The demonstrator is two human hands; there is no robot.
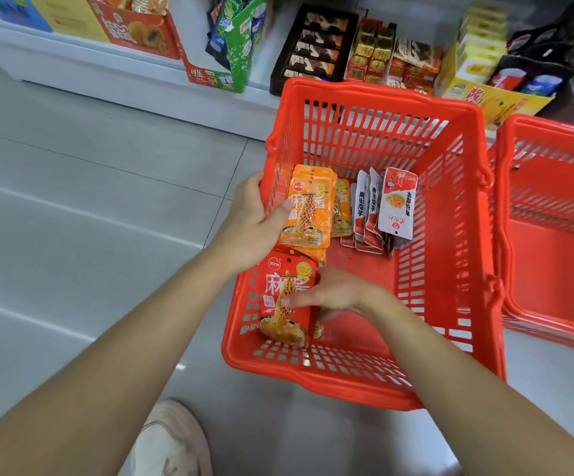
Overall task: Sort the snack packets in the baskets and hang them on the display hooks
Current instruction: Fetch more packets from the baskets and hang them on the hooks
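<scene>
Red basket (364, 383), on floor tiles (89, 201).
- 7 o'clock corner: red packet (278, 324), upright, pinched by right grip (330, 293), fingers closed across its face.
- 9 o'clock wall: orange packets (308, 214), stacked; left grip (249, 221) has its thumb on the front one, fingers outside the wall.
- 1 o'clock: white packets (397, 204), leaning in a row, untouched.

Second basket (553, 269) touching at 3 o'clock. Shelf (141, 80) of boxed snacks close behind at 12 o'clock. Shoe (172, 438) at 7 o'clock.

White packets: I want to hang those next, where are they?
Head view: the white packets stand in the nearer basket, in its far half, just right of the orange packets held by the left hand.
</scene>
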